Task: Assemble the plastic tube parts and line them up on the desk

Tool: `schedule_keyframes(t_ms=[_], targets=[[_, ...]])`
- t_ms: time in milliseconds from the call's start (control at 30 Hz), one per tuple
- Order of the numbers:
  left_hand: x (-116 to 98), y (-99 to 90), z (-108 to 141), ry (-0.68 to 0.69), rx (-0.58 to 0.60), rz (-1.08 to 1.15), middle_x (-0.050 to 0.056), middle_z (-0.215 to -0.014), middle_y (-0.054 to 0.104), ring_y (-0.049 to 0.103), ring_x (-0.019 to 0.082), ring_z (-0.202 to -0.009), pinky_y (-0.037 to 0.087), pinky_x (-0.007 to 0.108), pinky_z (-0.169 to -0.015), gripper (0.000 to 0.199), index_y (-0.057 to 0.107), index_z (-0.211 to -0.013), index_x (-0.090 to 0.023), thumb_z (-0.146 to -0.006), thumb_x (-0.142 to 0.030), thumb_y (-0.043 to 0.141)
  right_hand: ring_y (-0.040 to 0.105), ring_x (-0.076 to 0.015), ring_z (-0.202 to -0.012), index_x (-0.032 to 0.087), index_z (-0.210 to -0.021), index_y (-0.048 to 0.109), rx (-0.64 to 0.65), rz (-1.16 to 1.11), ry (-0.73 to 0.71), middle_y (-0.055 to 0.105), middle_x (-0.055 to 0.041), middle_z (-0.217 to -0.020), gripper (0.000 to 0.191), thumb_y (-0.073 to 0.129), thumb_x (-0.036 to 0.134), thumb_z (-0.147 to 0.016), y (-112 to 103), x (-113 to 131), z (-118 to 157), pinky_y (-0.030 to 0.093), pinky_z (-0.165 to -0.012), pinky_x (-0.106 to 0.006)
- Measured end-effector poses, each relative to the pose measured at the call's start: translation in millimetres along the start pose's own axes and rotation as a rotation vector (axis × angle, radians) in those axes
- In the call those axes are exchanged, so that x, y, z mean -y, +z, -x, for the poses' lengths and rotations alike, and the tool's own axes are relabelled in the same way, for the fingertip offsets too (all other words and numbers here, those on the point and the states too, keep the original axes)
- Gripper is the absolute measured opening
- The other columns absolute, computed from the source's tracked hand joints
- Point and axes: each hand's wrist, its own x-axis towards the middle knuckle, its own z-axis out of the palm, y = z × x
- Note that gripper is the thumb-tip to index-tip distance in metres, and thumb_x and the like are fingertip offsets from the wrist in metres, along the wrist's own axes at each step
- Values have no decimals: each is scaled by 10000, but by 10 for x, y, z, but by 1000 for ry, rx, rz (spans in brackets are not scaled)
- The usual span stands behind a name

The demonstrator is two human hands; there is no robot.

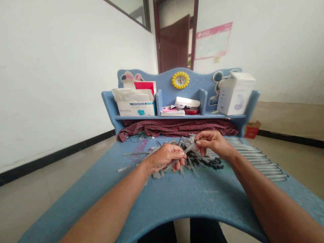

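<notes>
My left hand (167,157) is closed around a clear, narrow plastic tube (189,148) that slants up to the right. At the tube's upper end, my right hand (212,144) pinches with thumb and fingertips; a small dark piece shows there, partly hidden by the fingers. Beneath both hands lies a loose heap of clear plastic strips or tubes (193,168). Small black caps (216,163) are clustered at the heap's right side, below my right hand. Several clear tubes with dark ends (260,160) lie side by side in a row at the right.
The blue table (177,195) curves inward at my body. At its back, a shelf (136,117) bears a mask box (138,108), a white box (236,94), papers (172,113) and a red round tin (191,111). Checked cloth (177,127) lies below; a yellow-rimmed clock (180,80) is above.
</notes>
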Motion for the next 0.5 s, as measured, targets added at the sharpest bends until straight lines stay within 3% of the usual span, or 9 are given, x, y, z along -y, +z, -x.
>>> schedule_keyframes(t_ms=[500], targets=[[-48,-11,25,-24,-13,-178,32,-604,640,570,105,-432,449,196,-389,268,592,-736,-115,-714,-374,655,583,-102,-424,104,-763,621,93,208,83,641,-17,-594,301,667,396,-706,-88,-25,12,452,-417,-199]])
